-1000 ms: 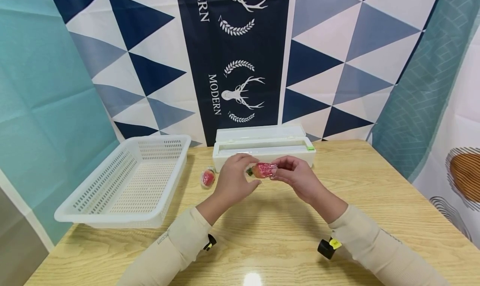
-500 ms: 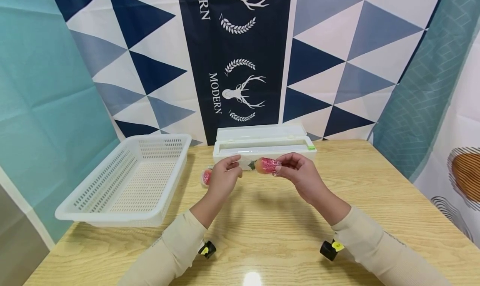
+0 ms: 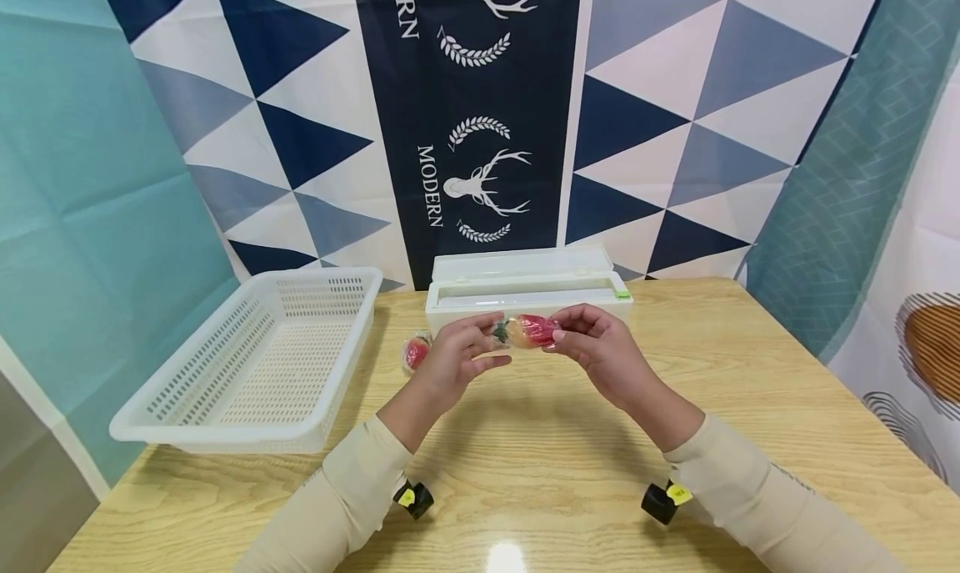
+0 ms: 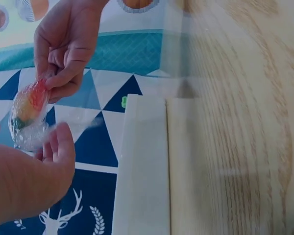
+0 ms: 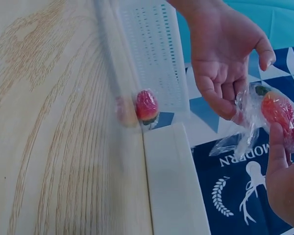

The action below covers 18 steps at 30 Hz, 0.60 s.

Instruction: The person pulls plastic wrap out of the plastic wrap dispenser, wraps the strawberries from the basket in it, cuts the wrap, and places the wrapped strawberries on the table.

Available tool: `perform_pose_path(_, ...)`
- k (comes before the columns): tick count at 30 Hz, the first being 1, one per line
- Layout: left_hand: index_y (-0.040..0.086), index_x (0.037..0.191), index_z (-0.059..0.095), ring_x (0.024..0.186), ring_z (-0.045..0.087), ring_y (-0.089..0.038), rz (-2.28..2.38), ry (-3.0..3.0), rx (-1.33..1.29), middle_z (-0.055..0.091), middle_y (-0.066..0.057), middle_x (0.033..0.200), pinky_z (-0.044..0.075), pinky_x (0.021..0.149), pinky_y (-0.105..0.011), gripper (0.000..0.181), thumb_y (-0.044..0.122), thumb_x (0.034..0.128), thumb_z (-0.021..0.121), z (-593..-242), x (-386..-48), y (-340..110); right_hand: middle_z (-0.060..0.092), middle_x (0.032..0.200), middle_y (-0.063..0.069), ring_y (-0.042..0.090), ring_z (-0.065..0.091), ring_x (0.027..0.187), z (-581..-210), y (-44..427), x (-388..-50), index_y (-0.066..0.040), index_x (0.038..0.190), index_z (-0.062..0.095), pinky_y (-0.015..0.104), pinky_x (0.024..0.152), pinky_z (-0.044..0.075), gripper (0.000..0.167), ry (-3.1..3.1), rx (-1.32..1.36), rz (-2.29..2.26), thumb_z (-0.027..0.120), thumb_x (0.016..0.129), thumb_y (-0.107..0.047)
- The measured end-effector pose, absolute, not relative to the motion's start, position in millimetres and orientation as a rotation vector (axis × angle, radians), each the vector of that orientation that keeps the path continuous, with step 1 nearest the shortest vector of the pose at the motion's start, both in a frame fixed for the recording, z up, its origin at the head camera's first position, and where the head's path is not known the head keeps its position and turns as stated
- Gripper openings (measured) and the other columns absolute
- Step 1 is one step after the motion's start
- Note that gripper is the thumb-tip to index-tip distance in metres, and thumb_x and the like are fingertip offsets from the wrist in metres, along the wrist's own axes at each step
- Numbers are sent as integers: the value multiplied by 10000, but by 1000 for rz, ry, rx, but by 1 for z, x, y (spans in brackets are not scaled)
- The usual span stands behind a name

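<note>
A red strawberry point(image 3: 534, 331) with a pale shoulder and green leaves is wrapped in clear cling film, held above the table. My right hand point(image 3: 600, 348) pinches its red tip between thumb and fingers. At the leaf end, my left hand point(image 3: 450, 360) touches the loose film with its fingers, the thumb standing apart. Crumpled film point(image 5: 247, 122) trails from the leaf end in the right wrist view. Another wrapped strawberry point(image 3: 416, 352) lies on the table, partly behind the left hand in the head view.
A white perforated basket point(image 3: 318, 414) stands on the left of the wooden table point(image 3: 540, 473). Behind the hands is a long white box point(image 3: 525, 289) with its lid raised and a green tab point(image 3: 622, 295). A patterned cloth point(image 3: 480, 98) hangs at the back.
My left hand drew back to the left from the strawberry, then returned to the film at its leaf end. The right hand keeps its pinch and has risen slightly.
</note>
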State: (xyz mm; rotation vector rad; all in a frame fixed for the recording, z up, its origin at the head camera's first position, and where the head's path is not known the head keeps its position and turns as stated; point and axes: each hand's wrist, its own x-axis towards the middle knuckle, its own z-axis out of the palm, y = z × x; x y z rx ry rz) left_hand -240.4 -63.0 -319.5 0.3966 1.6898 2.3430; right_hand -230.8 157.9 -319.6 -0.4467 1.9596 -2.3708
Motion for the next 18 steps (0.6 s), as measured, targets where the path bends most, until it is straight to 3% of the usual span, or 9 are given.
perform_pose_path(4, -116, 1129, 578, 930, 634, -198, 2335, 1615, 419, 625, -102, 1158, 501, 940, -415, 299, 71, 907, 504, -316, -239, -62, 596, 1028, 62, 153, 606, 943, -320, 158, -230, -30, 1088, 583, 278, 862, 532, 165, 1880, -451, -2401, 577, 939, 40)
perform_pose_path(11, -80, 1231, 582, 910, 646, -152, 2269, 1718, 393, 623, -88, 1091, 524, 899, -346, 347, 83, 931, 644, -316, -239, -58, 598, 1021, 68, 161, 616, 936, -324, 158, -229, -35, 1081, 593, 285, 860, 535, 164, 1875, -514, -2353, 573, 937, 41)
perform_pose_path(14, -75, 1209, 596, 910, 648, -159, 2271, 1730, 384, 614, -102, 1094, 530, 886, -343, 332, 51, 911, 669, -319, -240, -58, 578, 1078, 79, 162, 585, 971, -326, 158, -230, 35, 1173, 552, 258, 876, 520, 238, 1965, -534, -2277, 580, 937, 21)
perform_pose_path(18, -91, 1188, 595, 909, 635, -159, 2294, 1698, 457, 605, -88, 1055, 535, 872, -330, 311, -3, 895, 651, -322, -240, -60, 482, 1276, 147, 167, 550, 1086, -327, 162, -230, 100, 1363, 399, 253, 937, 483, 462, 1984, -584, -2159, 563, 956, -44)
